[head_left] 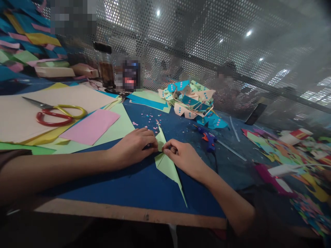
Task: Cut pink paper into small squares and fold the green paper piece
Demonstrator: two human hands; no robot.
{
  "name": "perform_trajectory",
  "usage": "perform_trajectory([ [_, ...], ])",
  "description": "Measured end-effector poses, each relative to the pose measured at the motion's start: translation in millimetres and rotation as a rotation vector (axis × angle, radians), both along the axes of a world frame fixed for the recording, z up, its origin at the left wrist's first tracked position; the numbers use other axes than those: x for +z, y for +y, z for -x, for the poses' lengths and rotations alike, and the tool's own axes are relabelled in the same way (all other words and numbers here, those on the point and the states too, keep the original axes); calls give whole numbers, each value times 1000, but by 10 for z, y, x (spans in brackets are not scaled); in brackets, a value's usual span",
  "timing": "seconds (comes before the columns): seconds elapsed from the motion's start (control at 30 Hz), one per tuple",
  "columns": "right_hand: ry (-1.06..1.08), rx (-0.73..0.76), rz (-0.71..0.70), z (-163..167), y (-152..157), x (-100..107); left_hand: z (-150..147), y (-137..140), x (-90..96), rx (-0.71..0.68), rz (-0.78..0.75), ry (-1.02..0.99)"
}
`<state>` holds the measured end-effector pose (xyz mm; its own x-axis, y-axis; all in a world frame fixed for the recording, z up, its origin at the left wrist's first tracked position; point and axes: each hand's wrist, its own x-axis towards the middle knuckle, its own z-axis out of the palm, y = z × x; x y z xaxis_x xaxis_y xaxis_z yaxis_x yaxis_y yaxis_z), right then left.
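Note:
A pale green folded paper (168,167), long and pointed at both ends, lies slantwise near the front of the blue table. My left hand (136,144) has its fingers curled at the paper's left side, around the middle. From the right, my right hand (184,156) pinches the same middle part between thumb and fingers. The fingertips of both hands almost meet and hide part of the fold. Small pink paper bits (147,120) are scattered just beyond the far tip.
Scissors (54,112) and a pink sheet (91,127) rest on stacked paper at left. Folded paper boats (192,100) are heaped behind. A blue glue gun (208,137) lies to the right, near paper scraps (274,146). A dark jar (105,67) stands at the back.

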<state>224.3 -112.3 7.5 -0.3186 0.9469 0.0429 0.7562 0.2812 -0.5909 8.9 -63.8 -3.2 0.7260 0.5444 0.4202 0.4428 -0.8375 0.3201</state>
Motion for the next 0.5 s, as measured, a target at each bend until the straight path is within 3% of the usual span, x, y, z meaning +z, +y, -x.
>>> perform_trajectory([
  [0.5,-46,-63,-31,37,57,-21,-49,-1,37,59,10,16],
])
